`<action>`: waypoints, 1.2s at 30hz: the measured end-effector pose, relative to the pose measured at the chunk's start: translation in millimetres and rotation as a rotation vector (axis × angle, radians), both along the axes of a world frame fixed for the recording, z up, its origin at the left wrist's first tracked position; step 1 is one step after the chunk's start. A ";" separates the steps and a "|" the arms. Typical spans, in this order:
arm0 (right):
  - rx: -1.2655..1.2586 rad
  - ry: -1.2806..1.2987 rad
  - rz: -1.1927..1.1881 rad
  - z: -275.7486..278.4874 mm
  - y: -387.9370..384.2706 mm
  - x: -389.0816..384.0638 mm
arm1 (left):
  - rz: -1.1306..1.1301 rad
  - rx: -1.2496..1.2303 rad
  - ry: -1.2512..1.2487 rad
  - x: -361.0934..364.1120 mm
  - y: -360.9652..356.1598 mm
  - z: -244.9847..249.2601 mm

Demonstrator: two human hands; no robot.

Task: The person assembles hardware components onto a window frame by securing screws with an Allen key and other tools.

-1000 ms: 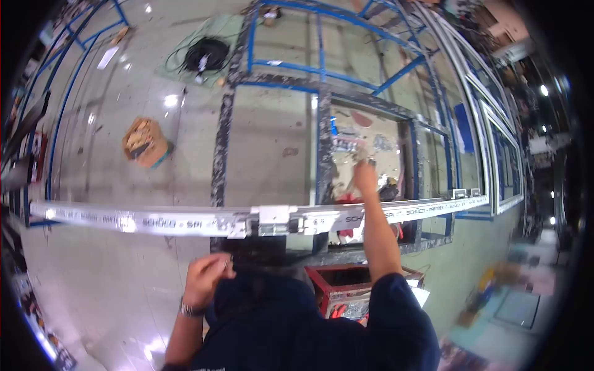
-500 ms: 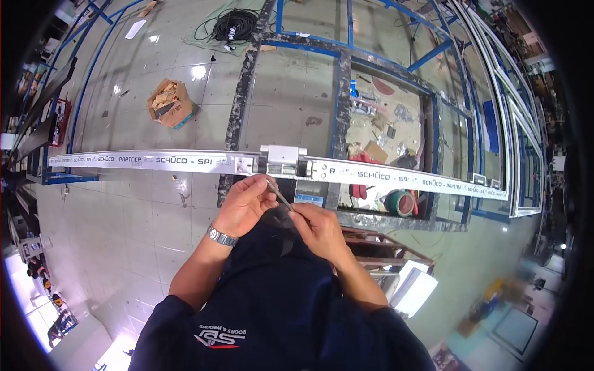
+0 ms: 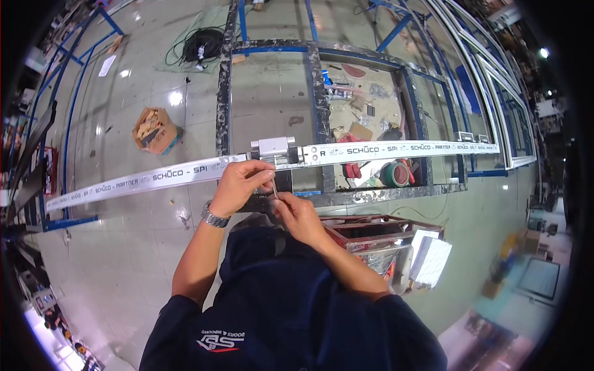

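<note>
My left hand (image 3: 240, 187), with a watch on the wrist, pinches the upper end of a thin metal rod (image 3: 275, 188). Lower down, the fingers of my right hand (image 3: 302, 217) are closed on the same rod; its exact kind is too small to make out. Just beyond my hands lies a long white profile (image 3: 179, 175) covered in printed Schüco film. A silver hinge-like fitting (image 3: 273, 147) sits on the profile near its middle, above my left fingertips without visible contact.
The profile crosses a blue-and-black metal frame (image 3: 318, 111). A tray inside it holds green tape (image 3: 396, 174), red-handled tools and scraps. An open cardboard box (image 3: 154, 131) and coiled black cable (image 3: 203, 44) lie on the floor. Below right stands a red rack (image 3: 377, 230) with white sheets.
The view has turned, so the profile now slopes upward to the right. My hands still hold the rod, which now stands steeper, close to the profile's lower edge.
</note>
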State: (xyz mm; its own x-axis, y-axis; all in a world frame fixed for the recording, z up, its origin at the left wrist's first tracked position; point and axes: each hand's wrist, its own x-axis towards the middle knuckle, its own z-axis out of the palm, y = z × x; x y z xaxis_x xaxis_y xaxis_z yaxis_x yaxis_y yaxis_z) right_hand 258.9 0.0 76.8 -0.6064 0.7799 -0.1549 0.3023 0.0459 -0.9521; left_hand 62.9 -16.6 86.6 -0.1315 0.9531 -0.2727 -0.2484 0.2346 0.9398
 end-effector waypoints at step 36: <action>-0.790 0.819 -0.602 -88.3 2.0 -88.4 | 0.146 0.181 1.144 -54.0 -21.5 -7.2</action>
State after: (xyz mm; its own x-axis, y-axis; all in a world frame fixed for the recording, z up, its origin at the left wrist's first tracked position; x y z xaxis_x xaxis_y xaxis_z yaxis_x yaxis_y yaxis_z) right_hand 170.5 2.0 -11.6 -0.3303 0.8301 -0.4493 -0.6041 -0.5517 -0.5750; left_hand 8.9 -38.1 79.4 -0.3246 0.9212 0.2144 0.7515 0.1135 0.6499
